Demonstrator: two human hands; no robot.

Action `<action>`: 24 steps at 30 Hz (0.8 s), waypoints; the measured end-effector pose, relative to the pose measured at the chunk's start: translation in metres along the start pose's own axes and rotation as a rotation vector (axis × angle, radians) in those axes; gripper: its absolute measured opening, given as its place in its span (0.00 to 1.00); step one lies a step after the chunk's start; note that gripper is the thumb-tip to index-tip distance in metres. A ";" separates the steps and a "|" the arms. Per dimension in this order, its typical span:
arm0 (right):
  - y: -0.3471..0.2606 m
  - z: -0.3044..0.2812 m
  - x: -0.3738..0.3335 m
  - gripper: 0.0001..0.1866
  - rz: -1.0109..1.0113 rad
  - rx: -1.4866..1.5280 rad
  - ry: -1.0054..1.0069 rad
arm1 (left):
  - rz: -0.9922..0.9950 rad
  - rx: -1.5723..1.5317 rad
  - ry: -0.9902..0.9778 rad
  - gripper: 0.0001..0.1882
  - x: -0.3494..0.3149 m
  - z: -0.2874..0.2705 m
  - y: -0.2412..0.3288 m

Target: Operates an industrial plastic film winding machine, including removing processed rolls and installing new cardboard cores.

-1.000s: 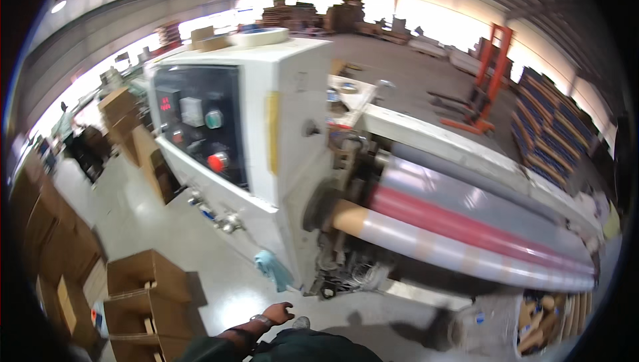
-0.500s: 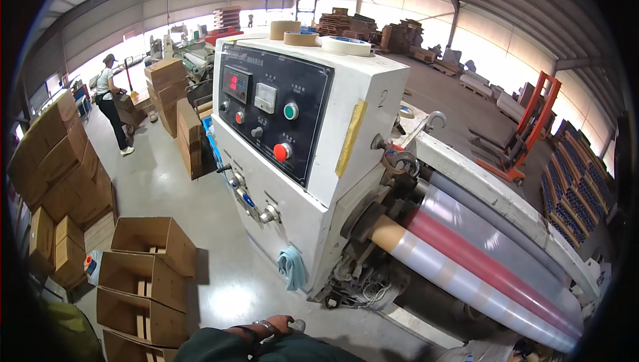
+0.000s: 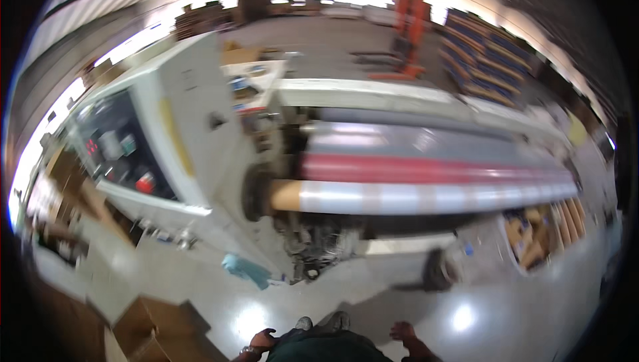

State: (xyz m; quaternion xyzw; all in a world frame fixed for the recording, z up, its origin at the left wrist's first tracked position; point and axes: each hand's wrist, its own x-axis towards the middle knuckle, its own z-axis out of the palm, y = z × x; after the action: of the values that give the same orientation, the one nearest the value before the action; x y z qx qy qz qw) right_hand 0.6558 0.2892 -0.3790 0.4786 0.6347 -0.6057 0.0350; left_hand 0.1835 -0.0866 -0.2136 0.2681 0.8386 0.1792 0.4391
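My left hand [image 3: 263, 340] hangs low beside my body, its fingers loosely apart and nothing seen in them; a bracelet or watch is on its wrist. On the other side my right hand [image 3: 402, 331] hangs free, fingers slightly bent and apart, somewhat blurred. Neither touches anything. Nearest to the left hand is an open cardboard box [image 3: 150, 335] on the floor. In front of me stands a white roller machine. Its long film-wrapped roll [image 3: 426, 197], with an orange-brown core end, lies below a red roller [image 3: 426, 168].
The machine's control panel [image 3: 123, 146] with a red button is at left, and a light-blue cloth [image 3: 246, 269] hangs below it. An open container of cardboard scraps [image 3: 529, 235] stands at right. Farther off are an orange pallet lifter [image 3: 409, 29] and stacked goods [image 3: 482, 52].
My view has swung right, so the control panel now sits far left and the rollers lie across the middle. My right hand has come into view. The picture is blurred.
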 end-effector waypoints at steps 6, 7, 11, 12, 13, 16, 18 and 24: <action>-0.162 0.083 -0.120 0.21 0.396 0.479 0.224 | 0.157 -0.128 0.062 0.25 0.034 -0.010 -0.069; -0.141 0.090 -0.133 0.21 0.406 0.513 0.263 | 0.190 -0.114 0.058 0.25 0.043 -0.012 -0.065; -0.167 0.124 -0.185 0.20 0.477 0.477 0.287 | 0.305 -0.094 0.004 0.25 0.061 -0.026 -0.078; -0.165 0.128 -0.195 0.21 0.478 0.492 0.312 | 0.314 -0.085 -0.028 0.24 0.066 -0.026 -0.078; -0.164 0.130 -0.204 0.22 0.477 0.504 0.334 | 0.322 -0.076 -0.057 0.24 0.071 -0.025 -0.077; -0.152 0.136 -0.225 0.23 0.518 0.526 0.390 | 0.515 0.128 -0.057 0.22 0.080 -0.025 -0.073; -0.140 0.136 -0.230 0.24 0.539 0.544 0.421 | 0.458 0.045 -0.074 0.11 0.071 -0.029 -0.042; -0.106 0.114 -0.220 0.25 0.500 0.629 0.415 | 0.523 -0.001 -0.098 0.05 0.112 0.013 -0.018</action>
State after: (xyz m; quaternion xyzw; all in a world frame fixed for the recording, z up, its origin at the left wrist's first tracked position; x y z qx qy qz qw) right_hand 0.6441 0.0940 -0.1939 0.7161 0.2783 -0.6331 -0.0949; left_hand 0.1370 -0.0321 -0.3018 0.4835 0.7187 0.2739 0.4180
